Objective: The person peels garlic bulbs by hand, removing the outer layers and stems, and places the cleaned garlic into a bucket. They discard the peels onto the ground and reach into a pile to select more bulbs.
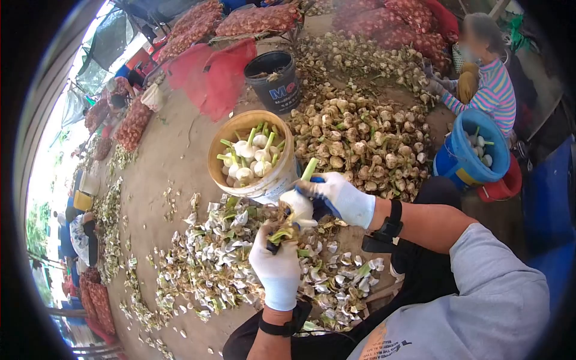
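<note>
My right hand (343, 198), in a white and blue glove, is closed around a garlic bulb (299, 207) with a green stem stub pointing up. Just below it, my gloved left hand (273, 259) is closed on loose, brownish-green garlic skin (284, 233) hanging at the bulb's lower side. Its fingertips are partly hidden by the skin. Beyond my hands stands a whitish bucket (217, 157) of cleaned white bulbs with short green stems. A pile of unpeeled garlic (366, 141) lies behind my right hand, and peeled skins (222, 258) cover the ground beneath my hands.
A black bucket (273, 90) stands behind the whitish one, beside a red net (210, 78). A person in a striped top (489, 93) sits at the right near a blue bucket (462, 159). Filled net sacks (258, 21) lie at the back; other people work at the left.
</note>
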`<action>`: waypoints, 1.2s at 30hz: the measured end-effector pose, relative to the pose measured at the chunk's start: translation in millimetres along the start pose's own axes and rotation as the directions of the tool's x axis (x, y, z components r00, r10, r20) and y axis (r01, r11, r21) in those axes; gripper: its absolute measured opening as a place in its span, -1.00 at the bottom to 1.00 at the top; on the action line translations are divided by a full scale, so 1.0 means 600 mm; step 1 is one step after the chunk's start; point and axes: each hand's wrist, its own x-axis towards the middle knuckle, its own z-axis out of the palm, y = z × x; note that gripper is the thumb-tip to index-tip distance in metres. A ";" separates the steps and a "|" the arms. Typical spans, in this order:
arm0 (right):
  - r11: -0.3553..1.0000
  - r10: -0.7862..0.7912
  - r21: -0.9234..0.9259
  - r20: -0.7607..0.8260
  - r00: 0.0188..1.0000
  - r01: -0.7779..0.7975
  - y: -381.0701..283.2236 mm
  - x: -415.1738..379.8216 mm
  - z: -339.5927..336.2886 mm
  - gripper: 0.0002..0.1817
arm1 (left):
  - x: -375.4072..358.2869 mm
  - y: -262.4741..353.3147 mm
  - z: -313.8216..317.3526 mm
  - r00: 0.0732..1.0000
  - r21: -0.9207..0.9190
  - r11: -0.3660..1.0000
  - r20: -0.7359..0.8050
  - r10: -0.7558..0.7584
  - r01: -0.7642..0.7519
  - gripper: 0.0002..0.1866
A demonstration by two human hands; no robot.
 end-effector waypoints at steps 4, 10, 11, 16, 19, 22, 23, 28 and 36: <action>0.884 0.013 0.466 -0.070 0.997 0.021 -0.046 0.021 -0.034 -0.65 | 0.021 0.027 -0.024 0.974 -0.418 0.899 -0.118 -0.195 0.129 -0.81; 0.843 -0.504 -0.241 -0.044 0.863 0.480 -0.078 0.010 -0.070 -0.55 | 0.102 -0.084 -0.195 0.948 0.343 0.936 -0.315 0.036 0.078 -0.79; 0.778 -0.529 -0.403 -0.005 0.849 0.482 -0.086 -0.012 -0.051 -0.55 | 0.104 -0.108 -0.207 0.956 0.750 0.662 -0.179 0.230 -0.019 -0.77; 0.809 -0.447 -0.396 0.064 0.892 0.434 -0.067 -0.036 -0.015 -0.65 | 0.068 -0.033 -0.143 0.999 0.666 0.746 0.023 -0.024 0.003 -0.76; 0.519 -0.621 -0.595 0.230 0.749 0.613 -0.046 -0.031 -0.011 -0.63 | 0.045 0.005 -0.061 0.990 0.204 0.972 0.046 -0.132 0.120 -0.61; 0.401 -0.645 -0.659 0.289 0.707 0.636 -0.041 -0.041 0.005 -0.65 | 0.033 0.021 -0.017 0.995 0.264 0.962 0.090 0.048 -0.070 -0.62; 0.382 -0.655 -0.653 0.308 0.690 0.654 -0.040 -0.041 0.009 -0.67 | 0.036 -0.005 -0.014 0.974 0.359 0.907 0.128 0.187 -0.221 -0.66; 0.313 -0.630 -0.704 0.348 0.694 0.638 -0.039 -0.046 0.006 -0.67 | 0.032 0.012 -0.005 0.987 0.330 0.937 0.147 0.069 -0.115 -0.71; 0.201 -0.651 -0.708 0.420 0.633 0.676 -0.028 -0.049 0.013 -0.68 | 0.021 0.007 0.002 0.963 0.564 0.781 0.178 0.201 -0.267 -0.82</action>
